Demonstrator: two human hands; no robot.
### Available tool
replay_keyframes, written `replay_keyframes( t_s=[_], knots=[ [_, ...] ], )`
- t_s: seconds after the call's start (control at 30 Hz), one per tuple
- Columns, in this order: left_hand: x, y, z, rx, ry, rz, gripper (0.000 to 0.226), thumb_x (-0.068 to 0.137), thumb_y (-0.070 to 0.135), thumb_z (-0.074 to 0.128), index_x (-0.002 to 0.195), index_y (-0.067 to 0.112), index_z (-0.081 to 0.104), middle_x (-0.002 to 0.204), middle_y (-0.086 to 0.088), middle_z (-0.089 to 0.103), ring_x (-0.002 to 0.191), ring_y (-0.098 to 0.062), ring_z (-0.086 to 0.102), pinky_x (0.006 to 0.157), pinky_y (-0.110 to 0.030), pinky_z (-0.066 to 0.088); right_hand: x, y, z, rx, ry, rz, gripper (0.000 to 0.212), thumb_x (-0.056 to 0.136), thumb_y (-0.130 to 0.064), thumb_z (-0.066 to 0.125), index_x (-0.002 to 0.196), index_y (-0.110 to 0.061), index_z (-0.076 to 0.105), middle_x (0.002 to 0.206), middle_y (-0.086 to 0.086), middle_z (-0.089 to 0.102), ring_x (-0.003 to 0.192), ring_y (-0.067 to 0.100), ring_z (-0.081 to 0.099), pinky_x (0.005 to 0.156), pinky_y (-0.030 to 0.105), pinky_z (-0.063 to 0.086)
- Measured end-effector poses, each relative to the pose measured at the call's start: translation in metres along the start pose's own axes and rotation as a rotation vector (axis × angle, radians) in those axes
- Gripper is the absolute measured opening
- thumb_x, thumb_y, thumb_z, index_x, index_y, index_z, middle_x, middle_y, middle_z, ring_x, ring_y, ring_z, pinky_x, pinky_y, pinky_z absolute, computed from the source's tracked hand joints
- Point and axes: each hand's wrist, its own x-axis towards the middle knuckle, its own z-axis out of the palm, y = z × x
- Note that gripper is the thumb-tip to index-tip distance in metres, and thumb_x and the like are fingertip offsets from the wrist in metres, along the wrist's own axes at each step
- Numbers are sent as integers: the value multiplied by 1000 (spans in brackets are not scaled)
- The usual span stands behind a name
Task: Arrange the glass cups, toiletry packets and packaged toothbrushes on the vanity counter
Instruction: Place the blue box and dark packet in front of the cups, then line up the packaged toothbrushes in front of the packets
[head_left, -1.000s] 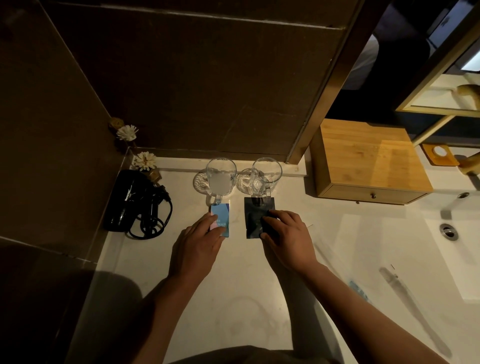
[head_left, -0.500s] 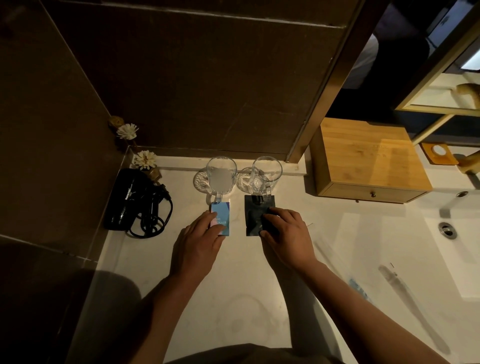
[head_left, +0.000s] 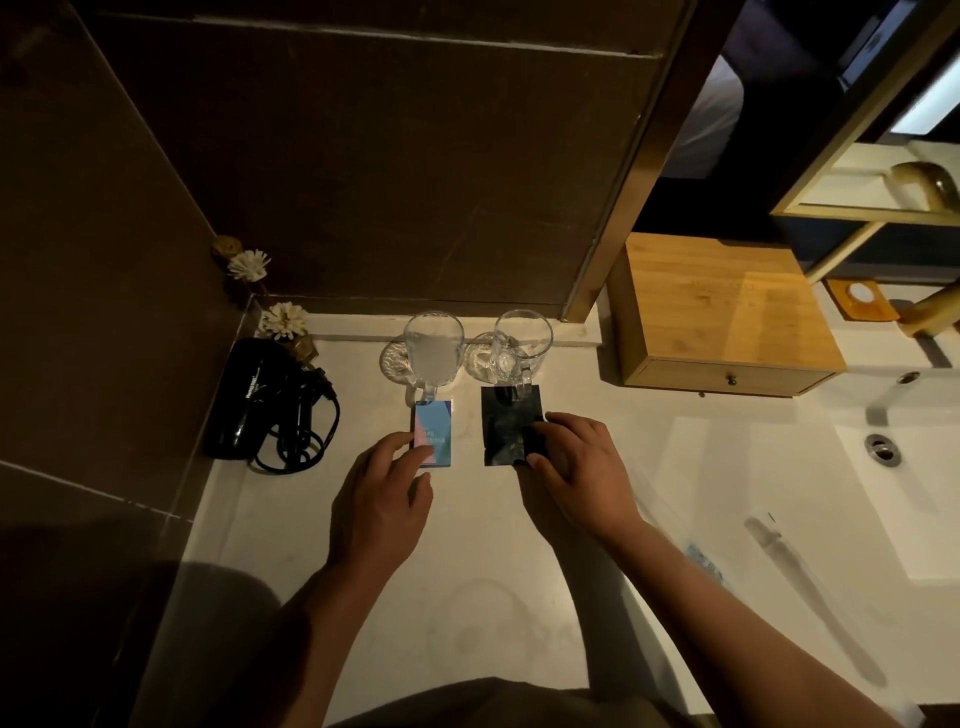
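Note:
Two glass cups stand at the back of the white vanity counter (head_left: 467, 561), the left cup (head_left: 434, 349) and the right cup (head_left: 521, 340), each on a clear coaster. A blue toiletry packet (head_left: 435, 431) lies flat in front of the left cup; my left hand (head_left: 384, 499) rests its fingertips on the packet's near left edge. A black toiletry packet (head_left: 506, 425) lies in front of the right cup, and my right hand (head_left: 576, 470) presses on its near right corner. A packaged toothbrush (head_left: 779, 551) lies on the counter at the right.
A black hair dryer (head_left: 260, 400) with coiled cord lies at the left wall, beside a small flower diffuser (head_left: 284, 321). A wooden drawer box (head_left: 727, 322) stands at the back right. The sink basin (head_left: 909, 467) with its drain is at the far right.
Both hands stay on their packets; the fingers have shifted only slightly. The packets and cups keep their places.

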Motion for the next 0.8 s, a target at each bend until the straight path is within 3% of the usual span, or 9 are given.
replay_keyframes(
  t_s=[0.17,0.27,0.43,0.53,0.63,0.7,0.8],
  knots=[
    [-34,21,2,-16,-2,10,37,87,17,71,122,27,62,125,-1,59,117,-28,61,71,-41,63,-46,23,-36,84,85,125,32,96,-35,59,125,-23,64,122,0,67,109,18,61,90,34,53],
    [-48,50,9,-92,-75,47,30,90,22,68,117,33,66,117,5,63,101,-19,65,68,-37,61,-84,44,-62,144,167,270,29,95,-32,61,123,-26,65,114,-5,70,94,9,65,84,34,57],
    [-57,112,30,-178,-268,195,34,91,48,39,120,43,56,111,18,58,97,-7,61,74,-34,59,-143,82,-95,102,176,474,23,93,-28,66,114,-24,72,103,-5,74,82,6,65,77,32,57],
    [-56,147,48,-236,-337,239,40,92,47,40,125,40,60,114,16,58,104,-8,59,81,-38,58,-171,98,-101,52,70,462,16,92,-34,65,101,-25,74,93,-6,73,80,8,64,76,34,57],
    [-43,182,63,-158,-342,325,42,94,32,52,135,29,60,130,5,57,120,-18,53,94,-43,53,-188,107,-96,9,-52,416,18,92,-42,60,99,-30,72,93,-10,67,81,7,61,75,30,55],
    [-32,203,68,-68,-377,392,47,93,33,56,140,34,52,141,4,49,130,-18,44,105,-40,45,-190,115,-92,6,-46,375,22,92,-43,60,106,-29,70,97,-10,64,84,10,61,73,30,54],
    [-24,224,70,-1,-439,515,43,90,38,61,133,37,56,131,10,49,124,-13,44,103,-30,40,-182,127,-88,-10,-24,326,27,92,-45,58,112,-28,66,104,-7,61,89,14,62,71,35,54]
  ],
)
